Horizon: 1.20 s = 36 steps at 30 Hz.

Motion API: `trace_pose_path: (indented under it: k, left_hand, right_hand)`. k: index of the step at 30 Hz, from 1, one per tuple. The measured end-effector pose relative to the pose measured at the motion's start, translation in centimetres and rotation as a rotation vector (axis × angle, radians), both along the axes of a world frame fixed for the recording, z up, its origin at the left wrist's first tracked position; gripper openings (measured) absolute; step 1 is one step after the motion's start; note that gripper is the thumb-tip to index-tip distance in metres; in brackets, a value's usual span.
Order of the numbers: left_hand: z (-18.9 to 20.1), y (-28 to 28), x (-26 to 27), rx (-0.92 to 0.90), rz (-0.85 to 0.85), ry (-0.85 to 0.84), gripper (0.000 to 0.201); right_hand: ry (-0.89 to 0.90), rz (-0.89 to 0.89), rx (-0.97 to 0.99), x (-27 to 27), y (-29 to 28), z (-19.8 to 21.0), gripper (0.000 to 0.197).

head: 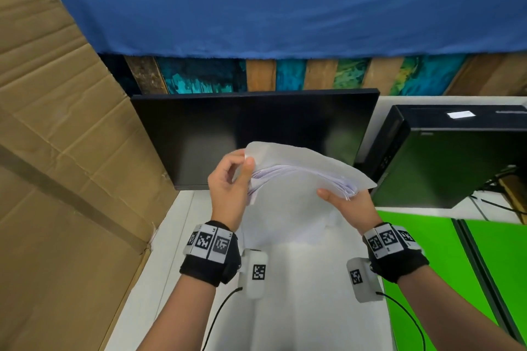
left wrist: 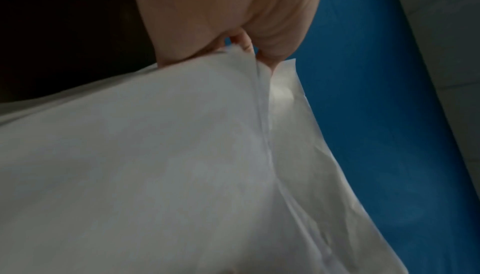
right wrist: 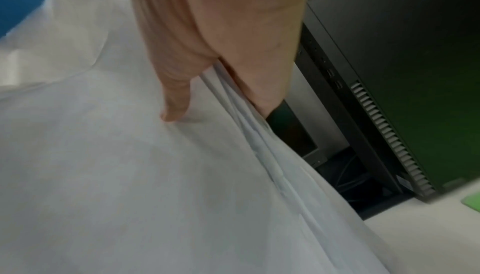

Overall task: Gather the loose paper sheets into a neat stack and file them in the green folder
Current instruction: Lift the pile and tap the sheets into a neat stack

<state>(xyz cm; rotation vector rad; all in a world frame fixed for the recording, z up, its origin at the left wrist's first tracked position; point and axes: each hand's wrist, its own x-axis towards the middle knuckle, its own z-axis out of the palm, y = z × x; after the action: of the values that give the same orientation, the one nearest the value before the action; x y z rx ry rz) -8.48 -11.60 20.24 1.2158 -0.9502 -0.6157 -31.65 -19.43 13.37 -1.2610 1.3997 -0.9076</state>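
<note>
Paper sheets (head: pixel 296 179) hang lifted above the white desk (head: pixel 299 308), in front of the dark monitor (head: pixel 256 128), their edges uneven. Left hand (head: pixel 228 182) pinches the upper left corner between thumb and curled fingers; right hand (head: pixel 348 205) grips the right edge, thumb on top, fingers beneath. Green folder (head: pixel 427 265) lies open on the desk, just right of the right wrist.

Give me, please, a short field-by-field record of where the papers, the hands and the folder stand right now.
papers: paper stack held up above the white desk, edges uneven
left hand: left hand pinches the stack's left edge
right hand: right hand grips the right edge, thumb on top
folder: green folder lies open on the desk at right, no sheets in it
behind: dark monitor
</note>
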Motion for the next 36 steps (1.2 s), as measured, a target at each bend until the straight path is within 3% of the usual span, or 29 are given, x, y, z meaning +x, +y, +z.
trace_pose_path:
  k: [2,6,13,16,19,21,25,27,29,32,33,36]
  left_hand:
    - [1.3,0.0,0.3,-0.044,0.01,-0.001,0.015]
    - [4.7,-0.2,1.3,-0.169,0.074,-0.067,0.016]
    - [10.2,-0.7,7.6,-0.501,0.588,-0.155,0.019]
    - [10.1,-0.3,10.2,-0.468,0.712,-0.241,0.019]
    - [9.0,0.6,11.3,-0.409,0.754,-0.191,0.018]
    - [8.2,1.2,11.5,-0.35,0.683,-0.12,0.015]
    - [6.3,1.5,9.7,-0.022,0.288,-0.03,0.009]
    - [5.3,1.1,8.1,0.094,0.176,-0.028,0.008]
    - [4.3,0.3,6.2,0.162,0.117,-0.014,0.014]
    - [2.8,-1.0,3.6,0.209,0.083,0.018,0.043]
    - [2.4,-1.4,3.0,0.21,0.069,0.044,0.043]
    - [2.7,-1.8,2.1,0.185,0.045,0.134,0.014]
  right_hand:
    - [0.015,-0.03,-0.036,0.1,-0.4,-0.4,0.081]
    - [0.141,0.018,-0.156,0.8,-0.3,1.6,0.029]
    - [0.166,-0.074,-0.198,0.7,-1.2,2.3,0.012]
    - [0.112,-0.151,-0.277,0.0,-1.5,2.3,0.022]
    - [0.076,-0.206,-0.318,-0.7,-1.6,3.8,0.017]
    - [0.088,-0.216,-0.337,-1.4,-2.0,4.6,0.01]
    - [0.074,-0.209,-0.363,-1.9,-2.2,5.9,0.015]
    - [0.01,-0.171,-0.378,-1.3,-1.8,6.7,0.009]
    - [-0.061,-0.126,-0.376,-0.6,-1.4,7.0,0.009]
    - [-0.182,-0.05,-0.365,0.6,-0.8,7.4,0.012]
    - [-0.217,-0.025,-0.355,1.0,-0.6,7.5,0.016]
    - [-0.309,0.065,-0.299,1.3,-0.1,7.8,0.022]
